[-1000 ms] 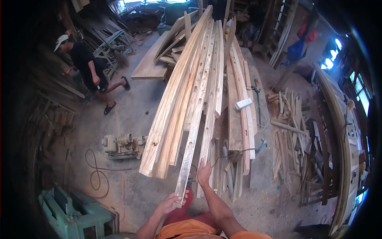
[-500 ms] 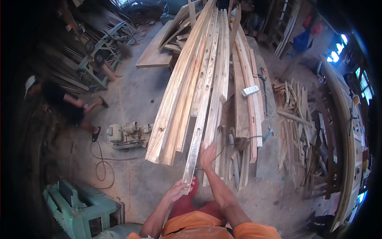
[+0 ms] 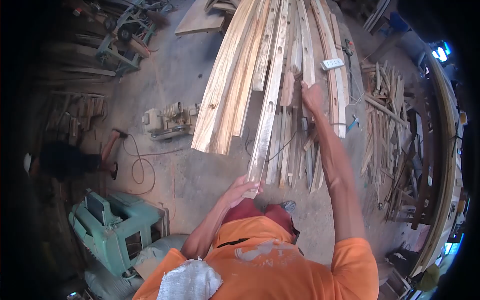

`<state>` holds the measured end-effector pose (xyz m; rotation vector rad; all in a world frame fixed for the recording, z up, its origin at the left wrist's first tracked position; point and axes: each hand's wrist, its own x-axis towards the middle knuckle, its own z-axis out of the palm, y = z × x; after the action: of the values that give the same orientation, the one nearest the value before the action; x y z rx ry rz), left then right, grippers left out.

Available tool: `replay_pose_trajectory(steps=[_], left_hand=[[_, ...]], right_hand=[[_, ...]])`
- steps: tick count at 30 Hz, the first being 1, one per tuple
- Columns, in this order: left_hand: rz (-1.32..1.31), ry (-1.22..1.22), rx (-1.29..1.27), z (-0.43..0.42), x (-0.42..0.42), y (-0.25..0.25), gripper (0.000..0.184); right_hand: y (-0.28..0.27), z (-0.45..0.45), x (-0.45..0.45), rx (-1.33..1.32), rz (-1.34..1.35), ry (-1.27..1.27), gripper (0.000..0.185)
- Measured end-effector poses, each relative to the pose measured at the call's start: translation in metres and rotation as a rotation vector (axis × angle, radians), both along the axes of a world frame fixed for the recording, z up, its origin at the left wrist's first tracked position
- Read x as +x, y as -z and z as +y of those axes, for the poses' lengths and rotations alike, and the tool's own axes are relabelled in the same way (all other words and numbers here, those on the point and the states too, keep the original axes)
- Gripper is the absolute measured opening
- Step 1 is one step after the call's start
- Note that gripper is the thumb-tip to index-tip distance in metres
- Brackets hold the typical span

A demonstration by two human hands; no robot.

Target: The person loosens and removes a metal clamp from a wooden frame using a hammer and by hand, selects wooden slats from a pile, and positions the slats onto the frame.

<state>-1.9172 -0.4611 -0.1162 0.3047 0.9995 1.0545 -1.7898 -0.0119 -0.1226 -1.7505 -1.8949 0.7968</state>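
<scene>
My left hand (image 3: pixel 239 191) is closed round the near end of a long slotted wooden rail (image 3: pixel 266 120), which slopes away from my body over the stack. Farther forward, my right arm is stretched out, and my right hand (image 3: pixel 312 98) grips the near end of a second wooden strip (image 3: pixel 306 55). Its fingertips are partly hidden. Left of the rail lie wide pale boards (image 3: pixel 220 107) with rough grain. Short pieces, one a reddish block (image 3: pixel 288 89), lie between the two held lengths.
A white power strip (image 3: pixel 333 64) rests on boards at the right. Scrap wood (image 3: pixel 387 112) is heaped beyond it. A motor-like machine (image 3: pixel 170 121) and its cable (image 3: pixel 145 175) are on the floor. A green machine stand (image 3: pixel 117 227) is near left. Another person (image 3: pixel 70 159) bends at far left.
My right hand has moved forward and right, and a strip now lies apart from the rail, to its right. My left hand still holds the rail's end. The camera view has shifted.
</scene>
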Motion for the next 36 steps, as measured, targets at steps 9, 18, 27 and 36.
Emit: replay_pose_trajectory(steps=[9, 18, 27, 36], left_hand=[[-0.005, -0.062, 0.001, -0.001, -0.006, -0.033, 0.054], [0.102, 0.149, 0.027, 0.023, 0.067, -0.047, 0.055], [0.534, 0.8, -0.144, 0.085, -0.013, -0.017, 0.089], [0.606, 0.163, 0.142, 0.332, -0.058, -0.026, 0.066]], right_hand=[[0.096, 0.037, -0.055, -0.093, 0.262, -0.063, 0.074], [-0.04, -0.101, -0.036, -0.254, 0.692, -0.116, 0.081], [-0.029, -0.139, -0.004, -0.043, 0.185, -0.011, 0.071], [-0.066, -0.176, -0.008, 0.009, 0.235, 0.036, 0.076]])
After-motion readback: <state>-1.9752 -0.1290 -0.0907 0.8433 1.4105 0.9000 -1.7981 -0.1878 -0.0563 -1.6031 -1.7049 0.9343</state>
